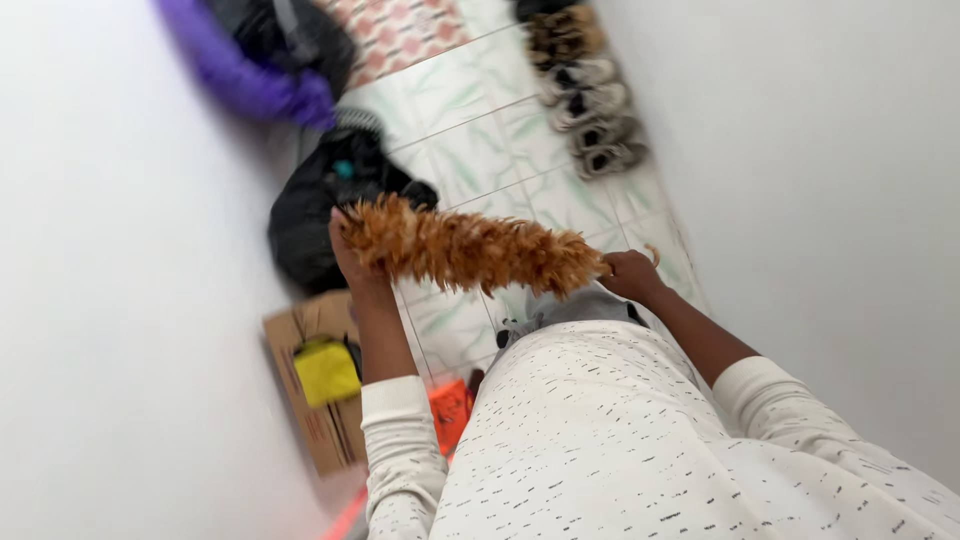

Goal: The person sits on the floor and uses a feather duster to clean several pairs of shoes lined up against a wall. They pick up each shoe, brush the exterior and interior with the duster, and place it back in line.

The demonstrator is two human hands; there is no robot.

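A fluffy brown feather duster (470, 248) is held across the middle of the view, above a tiled floor (470, 130). It is held out flat, with one end to the left and one end to the right. The right hand (632, 274) is closed around the duster's thin end, where the handle is. The left hand (347, 255) is pressed against the thick, fluffy end, with the fingers hidden behind the feathers, so it cannot be told if this hand is gripping or only touching. Both arms are covered by long white sleeves (400, 450) with small dark marks, and a white top with the same marks is seen below. Under the duster, a black bag (320, 200) is seen on the floor by the left wall. Behind it, something purple (245, 75) is lying beside a dark thing. A cardboard box (315, 400) is set near the left sleeve, and a yellow thing (325, 372) is resting on it. A small orange thing (450, 412) is seen just beside the box, partly hidden by the white top. A row of shoes (590, 100) is lined up along the right wall, well apart from the duster. White walls are seen on both sides.
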